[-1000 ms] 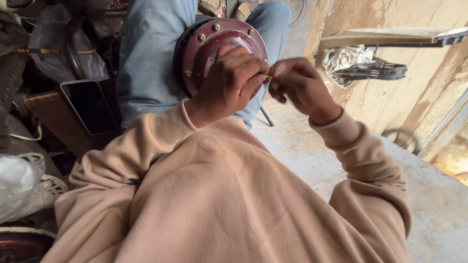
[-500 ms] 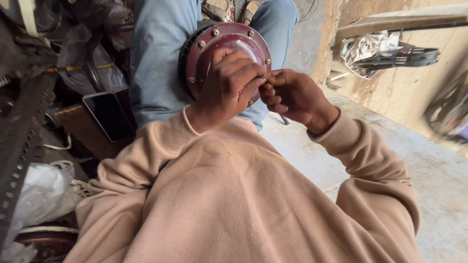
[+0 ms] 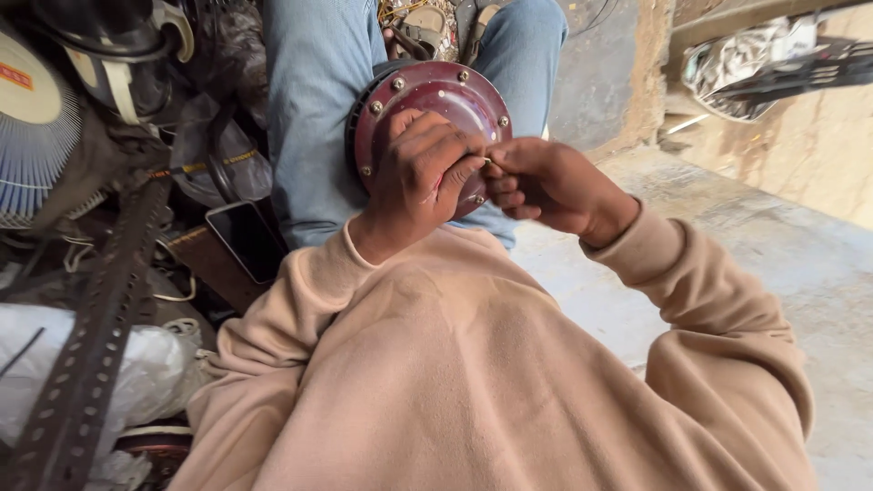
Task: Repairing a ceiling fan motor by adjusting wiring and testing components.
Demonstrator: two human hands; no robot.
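Maroon metal motor cover [image 3: 436, 100] rests on our lap against the jeans [image 3: 318, 109], our left hand [image 3: 420, 173] clamped over its face while our right hand [image 3: 536, 182] pinches a small part at the rim, best held square and steady.

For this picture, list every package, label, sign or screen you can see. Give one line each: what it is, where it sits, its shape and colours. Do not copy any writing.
Phone screen: left of the jeans-clad leg, a dark rectangle, unlit.
Label: on the pale fan housing at far left, a small orange strip.
White plastic bag: lower left, crumpled, behind a perforated metal bar.
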